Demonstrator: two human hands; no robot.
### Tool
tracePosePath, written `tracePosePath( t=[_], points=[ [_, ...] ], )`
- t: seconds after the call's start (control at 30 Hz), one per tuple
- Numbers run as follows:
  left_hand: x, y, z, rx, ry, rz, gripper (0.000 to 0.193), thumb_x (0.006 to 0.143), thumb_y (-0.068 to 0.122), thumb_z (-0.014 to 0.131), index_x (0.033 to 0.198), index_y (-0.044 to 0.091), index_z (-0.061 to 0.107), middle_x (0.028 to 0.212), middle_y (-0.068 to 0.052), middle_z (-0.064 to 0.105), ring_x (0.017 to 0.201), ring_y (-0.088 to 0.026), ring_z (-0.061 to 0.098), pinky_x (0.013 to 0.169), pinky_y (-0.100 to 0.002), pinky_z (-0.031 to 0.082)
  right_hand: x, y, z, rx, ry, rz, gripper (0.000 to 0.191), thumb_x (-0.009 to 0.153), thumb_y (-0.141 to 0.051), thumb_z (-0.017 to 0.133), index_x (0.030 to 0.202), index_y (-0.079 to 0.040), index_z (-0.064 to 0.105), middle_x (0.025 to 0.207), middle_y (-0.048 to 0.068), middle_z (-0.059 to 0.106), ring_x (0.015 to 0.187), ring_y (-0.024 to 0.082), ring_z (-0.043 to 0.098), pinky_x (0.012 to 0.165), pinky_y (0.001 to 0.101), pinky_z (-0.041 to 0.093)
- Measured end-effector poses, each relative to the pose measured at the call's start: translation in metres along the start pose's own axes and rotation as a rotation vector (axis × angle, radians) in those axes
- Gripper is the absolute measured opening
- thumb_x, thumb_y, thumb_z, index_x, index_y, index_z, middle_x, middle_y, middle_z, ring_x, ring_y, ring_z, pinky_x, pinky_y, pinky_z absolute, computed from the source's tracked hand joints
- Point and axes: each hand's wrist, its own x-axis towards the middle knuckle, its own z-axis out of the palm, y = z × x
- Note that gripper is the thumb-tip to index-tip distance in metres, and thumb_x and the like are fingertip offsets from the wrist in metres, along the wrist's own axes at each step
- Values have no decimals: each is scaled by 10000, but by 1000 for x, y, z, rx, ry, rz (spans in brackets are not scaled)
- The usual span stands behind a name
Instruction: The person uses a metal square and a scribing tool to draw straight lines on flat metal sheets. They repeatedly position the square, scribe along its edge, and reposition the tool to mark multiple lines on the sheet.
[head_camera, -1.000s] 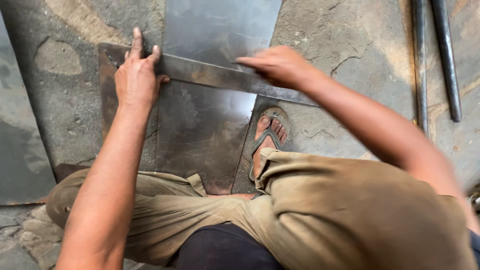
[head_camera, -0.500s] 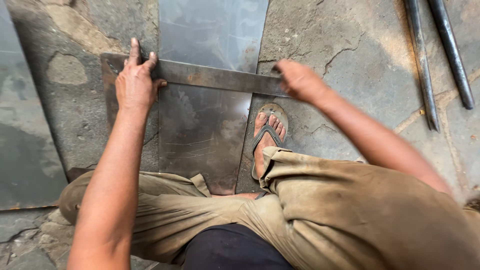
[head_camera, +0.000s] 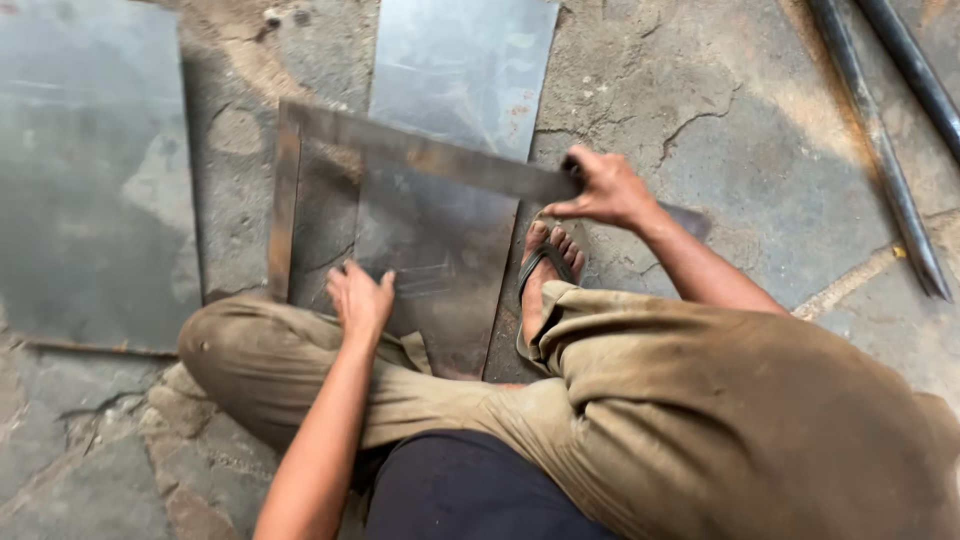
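A long grey metal sheet (head_camera: 455, 110) lies on the cracked concrete floor, running away from me. A rusty steel square (head_camera: 400, 150) rests across it, one arm going right and one arm (head_camera: 284, 205) coming down on the left. My left hand (head_camera: 362, 296) lies flat on the near part of the sheet, fingers spread, beside my knee. My right hand (head_camera: 600, 188) pinches the right end of the square's long arm, with a small dark object at the fingertips. My foot in a sandal (head_camera: 545, 270) sits at the sheet's right edge.
A second large metal sheet (head_camera: 90, 180) lies on the floor to the left. Two dark steel rods (head_camera: 880, 150) run diagonally at the upper right. My bent legs in tan trousers (head_camera: 700, 400) fill the near foreground.
My left hand has left the square's corner and come back to the near part of the sheet. My right hand has slid right along the square's arm. The view shifted.
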Motion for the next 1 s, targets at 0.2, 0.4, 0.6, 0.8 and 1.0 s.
tracePosePath(
  t=[0.2,0.4,0.6,0.8,1.0],
  points=[
    [48,-11,-11,-189,76,-78,772,778,507,855,1227,-81,634,1188,-290,648,1134,-431,621,964,-498,493,-24,21,-41,160,331,5,664,713,-405,966,1141,-52,602,1088,157,702,971,264,717,809,398,633],
    [81,6,-24,-667,60,180,507,876,436,795,988,-52,708,889,-118,725,822,-214,658,751,-369,527,-60,74,-65,283,605,186,655,758,-421,977,1143,-71,578,1078,112,693,982,247,707,859,405,622],
    [139,95,-55,-936,164,373,396,936,341,785,873,-28,655,817,-14,614,766,-111,528,692,-299,488,-88,98,-78,319,767,176,597,793,-360,1016,1139,-91,610,1079,88,691,1016,238,685,892,389,607],
    [193,197,-68,-676,441,393,482,893,362,874,1062,-60,715,1004,-203,729,906,-284,700,827,-399,554,-98,102,-67,438,795,172,565,779,-288,1007,1114,-61,613,958,29,673,880,135,627,777,272,527],
    [211,153,-74,-300,539,358,269,889,236,805,1096,65,793,1231,-256,646,1095,-379,632,925,-448,536,-109,104,-55,296,694,174,589,860,-301,1039,1113,-12,592,968,63,652,880,133,606,834,285,531]
  ],
)
